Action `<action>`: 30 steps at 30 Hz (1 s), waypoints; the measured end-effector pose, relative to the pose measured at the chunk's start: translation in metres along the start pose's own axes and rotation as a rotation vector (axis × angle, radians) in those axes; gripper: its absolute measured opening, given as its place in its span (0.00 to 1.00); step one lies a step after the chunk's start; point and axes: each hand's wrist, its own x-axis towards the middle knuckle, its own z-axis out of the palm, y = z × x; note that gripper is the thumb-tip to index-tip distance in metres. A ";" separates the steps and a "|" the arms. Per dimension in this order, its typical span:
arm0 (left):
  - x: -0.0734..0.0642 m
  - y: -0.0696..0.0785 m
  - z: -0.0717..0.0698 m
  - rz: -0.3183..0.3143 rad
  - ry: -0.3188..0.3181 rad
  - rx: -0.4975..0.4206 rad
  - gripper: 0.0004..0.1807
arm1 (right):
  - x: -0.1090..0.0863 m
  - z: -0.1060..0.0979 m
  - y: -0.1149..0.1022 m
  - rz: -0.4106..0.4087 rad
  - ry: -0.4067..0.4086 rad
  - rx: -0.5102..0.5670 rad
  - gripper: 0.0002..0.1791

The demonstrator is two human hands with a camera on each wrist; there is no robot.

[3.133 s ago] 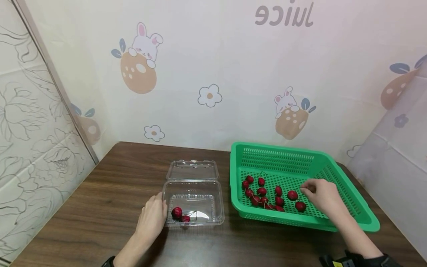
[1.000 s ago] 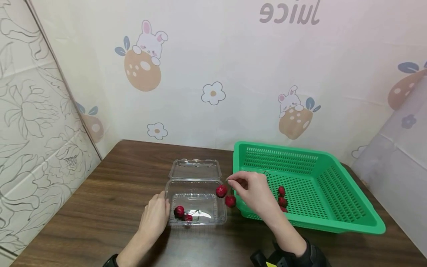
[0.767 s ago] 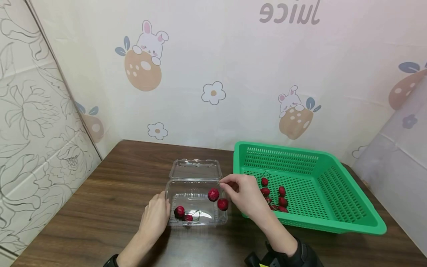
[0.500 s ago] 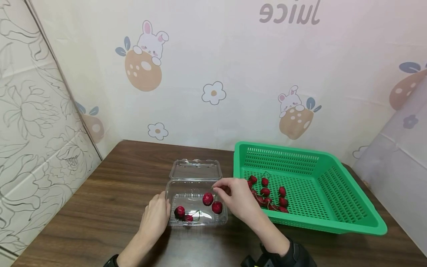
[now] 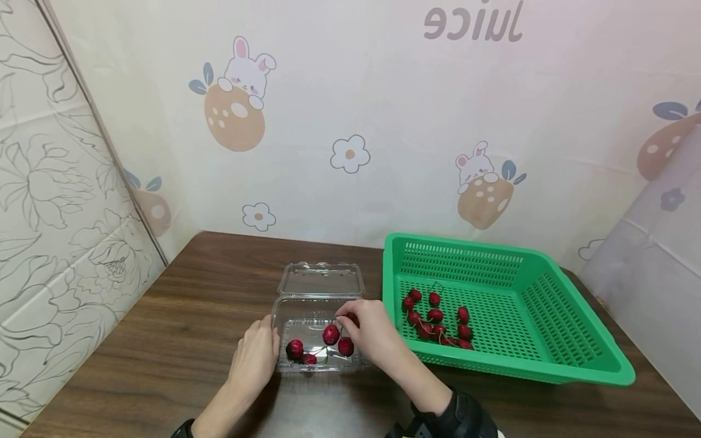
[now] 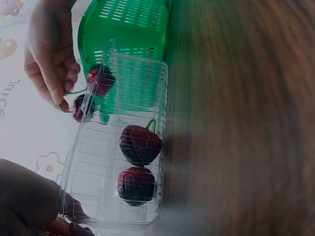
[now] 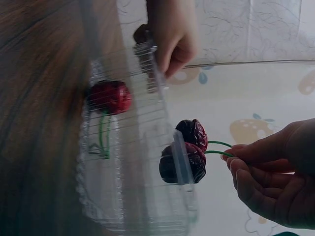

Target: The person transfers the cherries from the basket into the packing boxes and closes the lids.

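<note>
In the head view my right hand (image 5: 367, 328) pinches the green stems of two dark red cherries (image 5: 331, 334) between thumb and fingertips. They hang at the opening of a clear plastic clamshell box (image 5: 358, 359), level with its rim in the right wrist view. Two more cherries (image 6: 140, 145) lie on the box's floor, one with a stem (image 7: 102, 135) showing. My left hand (image 5: 254, 353) grips the box's left wall at the rim, its fingers partly hidden behind the plastic. The hinged lid (image 5: 322, 280) lies folded back, away from me.
A green perforated basket (image 5: 526, 304) stands to the right of the box, with several cherries (image 5: 424, 330) gathered in its left half. Both sit on a dark wood table (image 5: 219, 274). Behind it hangs a printed wall covering (image 5: 350, 207).
My right hand has come from the basket leftward to the box, carrying two cherries by their stems, and has sunk lower over it. My left hand stays on the box wall.
</note>
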 end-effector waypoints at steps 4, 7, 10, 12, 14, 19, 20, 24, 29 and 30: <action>0.000 -0.001 0.002 -0.009 -0.010 0.000 0.02 | 0.001 0.006 0.001 0.012 -0.026 -0.018 0.04; 0.000 -0.001 0.002 -0.008 -0.009 0.000 0.03 | 0.002 0.010 0.002 0.024 -0.039 -0.034 0.03; 0.001 -0.001 0.002 -0.006 -0.010 -0.001 0.02 | 0.003 0.014 0.002 0.031 -0.053 -0.042 0.03; 0.001 -0.001 0.002 -0.005 -0.015 -0.004 0.02 | 0.002 0.016 0.002 0.029 -0.061 -0.043 0.03; 0.001 -0.001 0.002 -0.009 -0.023 -0.007 0.02 | 0.002 0.018 0.003 0.029 -0.069 -0.041 0.03; 0.001 -0.001 0.001 -0.007 -0.034 -0.007 0.02 | 0.003 0.024 0.005 0.041 -0.083 -0.047 0.03; 0.001 -0.001 0.001 -0.005 -0.033 -0.005 0.02 | 0.003 0.025 0.005 0.045 -0.086 -0.048 0.03; 0.001 -0.002 0.001 0.000 -0.029 -0.001 0.02 | 0.003 0.029 0.006 0.055 -0.109 -0.053 0.03; 0.002 -0.001 0.000 0.003 -0.030 -0.004 0.02 | 0.004 0.032 0.007 0.042 -0.141 -0.084 0.02; 0.002 -0.001 0.000 0.003 -0.032 -0.006 0.02 | 0.004 0.033 0.007 0.040 -0.144 -0.092 0.03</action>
